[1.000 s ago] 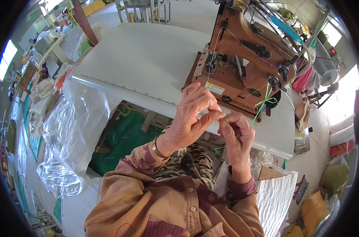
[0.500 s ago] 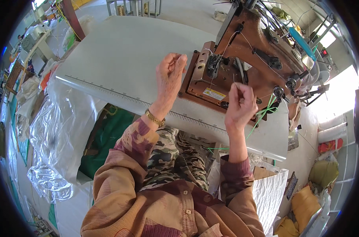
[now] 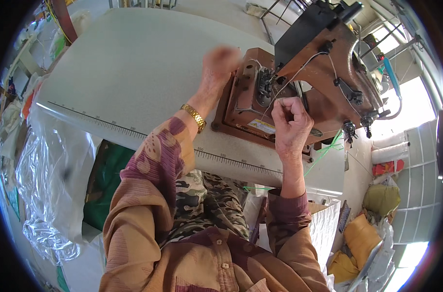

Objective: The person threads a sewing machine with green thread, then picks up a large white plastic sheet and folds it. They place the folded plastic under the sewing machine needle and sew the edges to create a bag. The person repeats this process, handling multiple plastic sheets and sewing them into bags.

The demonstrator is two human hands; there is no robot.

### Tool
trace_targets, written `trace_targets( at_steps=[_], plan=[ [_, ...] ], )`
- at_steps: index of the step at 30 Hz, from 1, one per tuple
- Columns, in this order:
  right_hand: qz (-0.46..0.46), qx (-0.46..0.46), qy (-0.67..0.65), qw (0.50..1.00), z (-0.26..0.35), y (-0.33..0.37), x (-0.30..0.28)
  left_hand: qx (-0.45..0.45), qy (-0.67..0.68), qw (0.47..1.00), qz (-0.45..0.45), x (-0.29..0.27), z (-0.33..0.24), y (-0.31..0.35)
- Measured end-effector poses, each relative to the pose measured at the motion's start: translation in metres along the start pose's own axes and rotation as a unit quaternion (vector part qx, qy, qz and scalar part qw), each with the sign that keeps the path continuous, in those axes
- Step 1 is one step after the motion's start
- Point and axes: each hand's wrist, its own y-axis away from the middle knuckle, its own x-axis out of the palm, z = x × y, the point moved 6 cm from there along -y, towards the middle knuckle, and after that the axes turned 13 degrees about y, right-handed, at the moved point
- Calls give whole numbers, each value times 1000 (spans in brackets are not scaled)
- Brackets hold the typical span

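Observation:
A brown sewing machine (image 3: pixel 323 73) stands on the pale work table (image 3: pixel 129 63) in front of me. My right hand (image 3: pixel 293 124) is at its front, thumb and forefinger pinched together. A pale thread (image 3: pixel 299 71) runs down from the machine's arm to those fingertips. My left hand (image 3: pixel 222 62) is raised by the left edge of the machine's brown bed (image 3: pixel 238 104), close to the needle area (image 3: pixel 266 85). Motion smears its fingers, so what they hold, if anything, cannot be made out. A gold watch (image 3: pixel 194 117) is on the left wrist.
A printed ruler scale (image 3: pixel 221 157) follows the table's near edge. Green string (image 3: pixel 331 148) hangs at the machine's right end. Clear plastic sheeting (image 3: pixel 51 170) drapes down at left. Orange and olive sacks (image 3: pixel 360 233) lie on the floor at right.
The view has shifted, with the machine now showing more from its front. My left hand has moved up toward the machine's left side, and my right fingertips are nearer the needle area.

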Motion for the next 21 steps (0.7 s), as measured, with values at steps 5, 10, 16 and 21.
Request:
trace_targets(
  at_steps=[5,10,16,21],
  plan=[
    [4,10,26,1000,1,-2,4,-15,29,999,4,-12,0,-3],
    [24,25,27,999,1,-6,6,-13,33,999,-9,-17,-4,-5],
    [14,36,28,999,2,-6,6,-14,31,999,2,-16,-5,-5],
    [9,31,37,999,4,-7,6,-13,30,999,-6,-17,-6,-3]
  ],
)
